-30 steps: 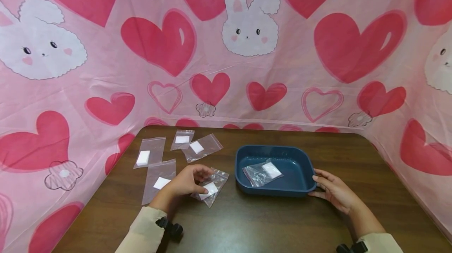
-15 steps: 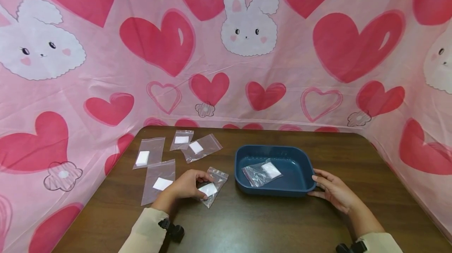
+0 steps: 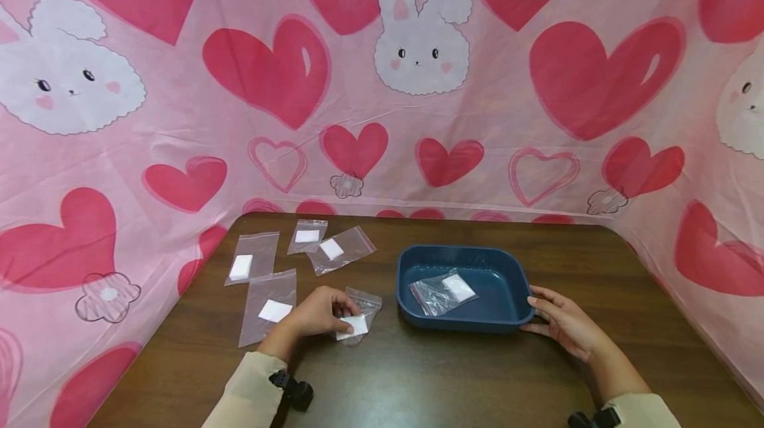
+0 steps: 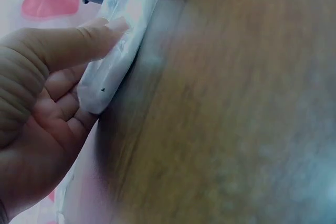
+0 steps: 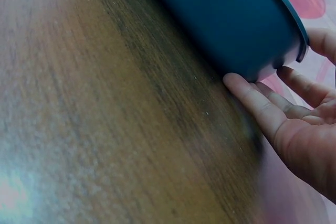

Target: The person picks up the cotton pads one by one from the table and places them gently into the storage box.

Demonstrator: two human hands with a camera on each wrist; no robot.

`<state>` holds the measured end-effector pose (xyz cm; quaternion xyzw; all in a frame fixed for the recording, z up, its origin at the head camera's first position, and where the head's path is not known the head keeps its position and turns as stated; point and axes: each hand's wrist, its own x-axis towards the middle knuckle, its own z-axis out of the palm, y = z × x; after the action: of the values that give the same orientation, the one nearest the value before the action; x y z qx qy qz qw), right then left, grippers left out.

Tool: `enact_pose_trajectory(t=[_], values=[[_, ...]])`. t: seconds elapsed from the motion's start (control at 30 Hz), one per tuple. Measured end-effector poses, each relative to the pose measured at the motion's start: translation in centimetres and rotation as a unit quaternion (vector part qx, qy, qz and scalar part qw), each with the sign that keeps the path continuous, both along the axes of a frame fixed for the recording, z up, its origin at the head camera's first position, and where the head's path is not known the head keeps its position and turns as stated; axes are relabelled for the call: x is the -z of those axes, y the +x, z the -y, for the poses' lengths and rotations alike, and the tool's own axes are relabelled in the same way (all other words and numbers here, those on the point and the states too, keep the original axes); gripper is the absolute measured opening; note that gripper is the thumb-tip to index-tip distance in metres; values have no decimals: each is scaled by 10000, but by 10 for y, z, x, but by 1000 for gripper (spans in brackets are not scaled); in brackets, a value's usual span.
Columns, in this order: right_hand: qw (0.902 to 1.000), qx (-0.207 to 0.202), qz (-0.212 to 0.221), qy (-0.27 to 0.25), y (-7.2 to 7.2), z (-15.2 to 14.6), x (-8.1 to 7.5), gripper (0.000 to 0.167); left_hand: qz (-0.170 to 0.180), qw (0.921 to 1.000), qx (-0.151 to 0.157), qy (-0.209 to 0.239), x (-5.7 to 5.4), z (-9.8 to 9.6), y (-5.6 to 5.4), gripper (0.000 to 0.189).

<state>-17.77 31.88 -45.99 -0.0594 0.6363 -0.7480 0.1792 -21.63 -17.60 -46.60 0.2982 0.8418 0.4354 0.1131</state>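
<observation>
1. Your left fingers pinch the clear bag over the bench, left of the tray; being slick, it could slip free.
2. Your right fingers rest uncurled against the tray; pushing could slide it.

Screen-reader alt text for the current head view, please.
A person's left hand pinches a clear bag with a white insert at a brown table, while the right hand touches the right end of a blue tray holding another bag. Four more bags lie left of or beyond the left hand.
</observation>
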Motion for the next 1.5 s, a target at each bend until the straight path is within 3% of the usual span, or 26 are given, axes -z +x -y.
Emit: enact_pose_trajectory(t=[0.23, 0.6, 0.97, 1.27, 1.5], values=[[10000, -76, -22, -20, 0, -1, 1, 28, -112, 9999, -40, 109, 1, -2, -1, 8], [10000, -71, 19, -35, 0, -2, 3, 32, -189, 9995, -88, 246, 1, -3, 0, 8], [10000, -55, -36, 60, 0, -2, 3, 40, 15, 9991, -184, 372, -11, -6, 0, 6], [9998, -26, -43, 211, 0, -1, 1, 46, -92, 9987, -174, 469, -18, -7, -3, 7], [9999, -59, -69, 129, 1, -1, 2, 44, 132, 9980, -289, 555, -30, -11, -2, 6]])
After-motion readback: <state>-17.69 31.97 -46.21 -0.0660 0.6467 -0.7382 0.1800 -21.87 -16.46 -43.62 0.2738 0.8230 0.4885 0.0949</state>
